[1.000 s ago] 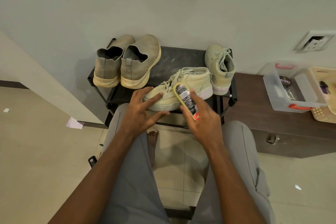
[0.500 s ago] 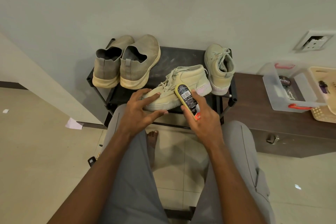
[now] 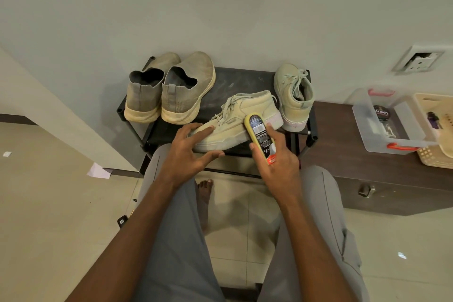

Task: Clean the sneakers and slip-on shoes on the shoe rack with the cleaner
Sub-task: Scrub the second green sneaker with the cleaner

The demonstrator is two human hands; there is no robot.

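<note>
rack edge (image 3: 247, 152): sneaker (image 3: 235, 125) overhanging

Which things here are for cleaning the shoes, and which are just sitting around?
For the job:
cleaner, held in the right hand
sneaker being cleaned, steadied by the left hand
second sneaker
slip-on shoes
shoe rack

Just lying about:
clear plastic box
cream basket
wall socket
paper scrap on the floor
</note>
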